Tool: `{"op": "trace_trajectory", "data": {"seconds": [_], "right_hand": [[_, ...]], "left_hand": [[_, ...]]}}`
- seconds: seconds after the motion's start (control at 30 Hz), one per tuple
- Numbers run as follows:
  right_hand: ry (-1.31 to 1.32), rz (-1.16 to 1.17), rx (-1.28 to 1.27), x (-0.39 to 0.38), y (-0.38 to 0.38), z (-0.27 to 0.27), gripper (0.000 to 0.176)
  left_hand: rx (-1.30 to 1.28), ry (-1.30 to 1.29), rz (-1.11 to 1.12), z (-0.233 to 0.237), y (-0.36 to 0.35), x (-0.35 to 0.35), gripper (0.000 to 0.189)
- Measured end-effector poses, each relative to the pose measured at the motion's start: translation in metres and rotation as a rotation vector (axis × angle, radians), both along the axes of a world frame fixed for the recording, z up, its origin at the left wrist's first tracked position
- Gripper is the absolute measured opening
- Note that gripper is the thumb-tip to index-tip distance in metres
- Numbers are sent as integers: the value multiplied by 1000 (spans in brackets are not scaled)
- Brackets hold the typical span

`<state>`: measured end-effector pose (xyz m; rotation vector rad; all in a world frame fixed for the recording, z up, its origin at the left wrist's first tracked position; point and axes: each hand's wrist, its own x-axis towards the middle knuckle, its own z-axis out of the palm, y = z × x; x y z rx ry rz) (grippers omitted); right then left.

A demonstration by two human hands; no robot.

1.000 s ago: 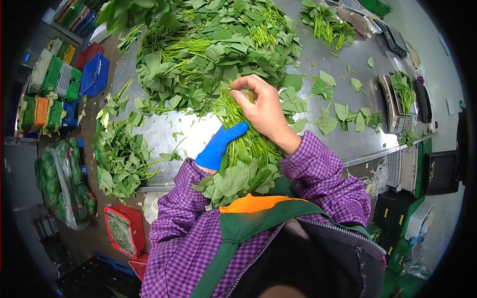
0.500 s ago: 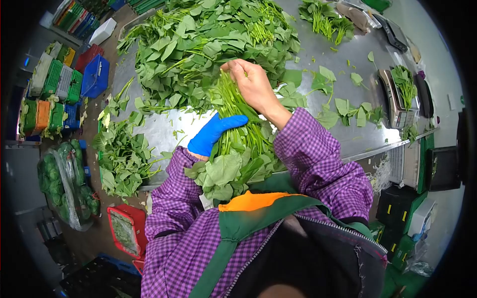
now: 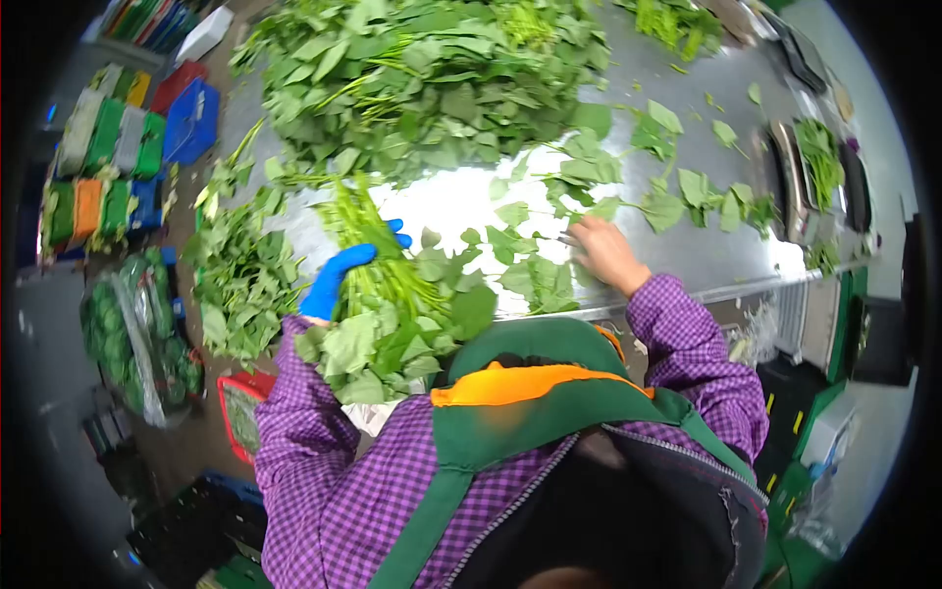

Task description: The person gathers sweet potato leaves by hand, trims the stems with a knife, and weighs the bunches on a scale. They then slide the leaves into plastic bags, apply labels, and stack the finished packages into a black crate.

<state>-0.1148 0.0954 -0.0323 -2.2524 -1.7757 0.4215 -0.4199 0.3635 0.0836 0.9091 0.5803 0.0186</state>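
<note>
Worktop [image 3: 442, 198]: big leafy pile [image 3: 442, 103] remains ungathered | bunch [image 3: 397, 285]: gathered, at the near edge — my gloved left hand [image 3: 339, 277] closed round its stems | my right hand [image 3: 608, 257]: fingers half curled, can't tell if gripping — beside loose sprigs [image 3: 540, 283], scattered, outside the bunch

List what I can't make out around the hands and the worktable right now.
All in the head view:
- Left hand: palm and most fingers hidden by the held bundle.
- Right hand: fingertips blurred; whether they pinch a leaf is unclear.
- Big pile of greens: far side cut off by the top edge.
- Scale: any reading too small and blurred.
- Red crate: partly hidden by the left sleeve.
</note>
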Motion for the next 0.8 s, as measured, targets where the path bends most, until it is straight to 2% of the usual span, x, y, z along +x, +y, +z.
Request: {"op": "trace_trajectory", "data": {"seconds": [0.03,0.1,0.13,0.2,0.23,0.3,0.37,0.43,0.5,0.57,0.63,0.7,0.8], "right_hand": [[7,32,17,0,-3,-7,28],[52,-68,-53,-2,-4,-15,30],[53,-39,-40,-5,-4,-11,30],[241,-164,-55,-11,-9,6,31],[239,-144,-48,-14,-9,16,31],[367,-285,-12,-18,-9,41,31],[362,-282,73,-33,7,71,29],[514,-218,178,-49,28,96,28],[463,-144,264,-64,48,111,28],[411,-67,346,-74,64,126,29],[400,-2,355,-79,76,139,29],[395,47,340,-82,86,150,27],[385,137,357,-92,100,180,25]], "left_hand": [[-53,-22,29,-2,-8,1,57],[-114,-40,53,2,-22,6,58],[-142,-47,76,3,-27,8,57],[-207,-78,104,-3,-28,6,55],[-197,-83,123,-1,-28,6,55],[-239,-79,118,2,-30,7,54],[-233,-99,116,-4,-31,8,55],[-222,-49,39,-5,-32,12,55],[-202,-42,20,5,-34,21,53],[17,60,-25,18,-36,28,51],[1,69,-32,17,-34,28,46],[567,-279,-206,7,-32,25,43],[518,-139,-223,8,-32,36,41]]}}
